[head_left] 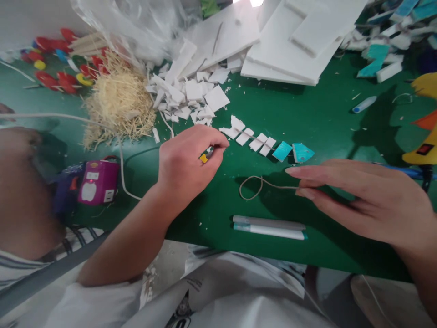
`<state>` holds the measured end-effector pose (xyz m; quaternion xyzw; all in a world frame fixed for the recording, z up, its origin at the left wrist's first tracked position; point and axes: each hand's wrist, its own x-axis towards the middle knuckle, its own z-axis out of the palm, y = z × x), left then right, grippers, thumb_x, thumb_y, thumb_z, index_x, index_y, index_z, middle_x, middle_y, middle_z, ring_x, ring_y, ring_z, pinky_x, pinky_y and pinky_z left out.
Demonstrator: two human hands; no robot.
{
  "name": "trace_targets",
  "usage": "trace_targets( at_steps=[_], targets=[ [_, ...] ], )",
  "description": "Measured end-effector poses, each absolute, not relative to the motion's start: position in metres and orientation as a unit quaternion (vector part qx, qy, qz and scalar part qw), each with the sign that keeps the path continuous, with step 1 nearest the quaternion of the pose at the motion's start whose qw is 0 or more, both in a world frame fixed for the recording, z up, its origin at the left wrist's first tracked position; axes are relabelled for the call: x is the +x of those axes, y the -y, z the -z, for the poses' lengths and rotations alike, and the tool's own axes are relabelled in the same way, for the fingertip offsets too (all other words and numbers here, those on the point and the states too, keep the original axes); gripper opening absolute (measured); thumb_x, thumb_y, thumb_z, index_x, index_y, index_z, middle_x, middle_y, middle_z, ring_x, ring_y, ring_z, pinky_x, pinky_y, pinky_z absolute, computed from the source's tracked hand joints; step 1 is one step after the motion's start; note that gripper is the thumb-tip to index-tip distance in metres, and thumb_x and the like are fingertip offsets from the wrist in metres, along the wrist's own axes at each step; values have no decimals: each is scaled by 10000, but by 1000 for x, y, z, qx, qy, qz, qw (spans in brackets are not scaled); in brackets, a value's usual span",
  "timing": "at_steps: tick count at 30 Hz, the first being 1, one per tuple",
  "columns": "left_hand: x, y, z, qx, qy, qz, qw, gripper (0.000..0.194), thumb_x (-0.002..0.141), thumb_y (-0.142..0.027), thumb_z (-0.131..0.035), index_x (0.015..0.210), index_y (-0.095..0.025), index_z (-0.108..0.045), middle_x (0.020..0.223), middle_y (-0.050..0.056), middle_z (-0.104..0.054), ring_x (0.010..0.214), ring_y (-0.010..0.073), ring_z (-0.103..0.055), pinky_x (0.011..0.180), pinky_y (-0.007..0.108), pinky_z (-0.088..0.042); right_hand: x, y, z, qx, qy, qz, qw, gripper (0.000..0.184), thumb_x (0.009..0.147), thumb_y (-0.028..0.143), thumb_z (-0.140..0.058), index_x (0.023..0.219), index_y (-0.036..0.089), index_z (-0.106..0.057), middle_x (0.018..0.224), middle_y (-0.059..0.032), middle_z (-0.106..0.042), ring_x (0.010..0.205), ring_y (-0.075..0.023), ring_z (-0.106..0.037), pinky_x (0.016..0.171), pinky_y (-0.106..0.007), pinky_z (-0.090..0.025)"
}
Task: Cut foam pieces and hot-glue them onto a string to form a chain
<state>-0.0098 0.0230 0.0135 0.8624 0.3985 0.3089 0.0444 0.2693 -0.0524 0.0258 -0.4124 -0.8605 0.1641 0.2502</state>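
Observation:
My left hand [191,157] is closed in a pinch, fingertips beside the white tail end of a row of foam pieces [261,142]. A small yellow bit [204,158] shows in the gap between thumb and fingers; what the fingers grip is hidden. The row is white on the left and turquoise on the right, with a pointed piece at the right end, and a thin line runs along it. Below it, my right hand [368,200] pinches the end of a thin string [251,199], whose far part curls in a loop on the green table.
Two markers [269,228] lie near the front edge. Foam scraps [191,93], foam sheets [290,50] and a heap of thin sticks [119,98] are behind. A magenta box [99,182] and another person's arm [27,191] are left; a yellow tool [423,141] is right.

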Motion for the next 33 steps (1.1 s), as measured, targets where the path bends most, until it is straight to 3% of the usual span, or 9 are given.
trace_targets(
  at_steps=[6, 12, 17, 20, 23, 25, 27, 28, 33],
  targets=[
    [-10, -19, -19, 854, -441, -270, 52, 279, 999, -169, -573, 1179, -315, -728, 959, -44, -809, 903, 155, -769, 881, 317, -642, 269, 53, -25, -413, 860, -164, 253, 318, 986, 108, -542, 1251, 260, -632, 858, 18, -789, 732, -114, -749, 653, -215, -600],
    [-14, -14, -26, 856, -436, -274, -51, 89, 961, -273, -699, 885, -243, -736, 722, -51, -746, 712, 163, -712, 724, 318, -602, 269, 55, -26, -404, 856, -175, 270, 302, 991, 110, -541, 1241, 253, -631, 828, 25, -775, 727, -109, -743, 628, -205, -583],
    [-17, -17, -28, 865, -414, -278, -52, 324, 934, -145, -669, 1249, -206, -713, 922, 20, -751, 885, 194, -716, 851, 345, -603, 270, 55, -26, -391, 853, -183, 293, 307, 972, 102, -575, 1234, 251, -630, 843, 31, -776, 756, -116, -749, 637, -210, -589],
    [-18, -22, -30, 882, -357, -301, -63, 72, 882, -199, -747, 954, -196, -748, 1063, 58, -768, 1012, 240, -717, 945, 405, -590, 272, 55, -25, -389, 849, -191, 303, 322, 960, 91, -577, 1225, 261, -642, 841, 41, -774, 750, -118, -749, 634, -212, -590],
    [-18, -20, -33, 881, -355, -306, -62, 206, 897, -257, -760, 725, -207, -659, 768, -10, -729, 777, 174, -693, 777, 340, -587, 272, 57, -26, -395, 846, -193, 301, 332, 952, 82, -580, 1216, 273, -646, 837, 50, -774, 756, -117, -750, 645, -214, -592],
    [-14, -10, -35, 867, -389, -312, 11, 46, 905, -169, -729, 889, -208, -713, 845, 2, -749, 775, 156, -701, 670, 281, -566, 272, 57, -27, -397, 844, -192, 304, 339, 953, 84, -584, 1227, 276, -639, 853, 51, -777, 758, -114, -749, 656, -214, -591],
    [-3, 4, -36, 847, -359, -350, 175, 532, 870, -59, -697, 1366, -232, -611, 1331, 74, -702, 1035, 178, -729, 697, 244, -597, 271, 57, -27, -393, 844, -192, 309, 358, 958, 84, -578, 1257, 275, -625, 869, 51, -781, 745, -106, -742, 659, -208, -588],
    [6, 12, -34, 844, -333, -349, 234, 696, 839, -50, -716, 1482, -230, -520, 1458, 101, -640, 1026, 179, -729, 765, 269, -625, 270, 57, -26, -391, 845, -192, 309, 371, 958, 83, -575, 1276, 272, -618, 876, 51, -783, 740, -103, -741, 660, -203, -588],
    [53, 34, -20, 643, -367, -243, 627, 588, 887, -143, -672, 1442, -244, -505, 1224, 55, -702, 484, 22, -552, 445, 197, -525, 269, 54, -24, -404, 854, -166, 283, 364, 985, 121, -532, 1309, 268, -611, 878, 44, -791, 744, -116, -748, 652, -211, -594]
  ],
)
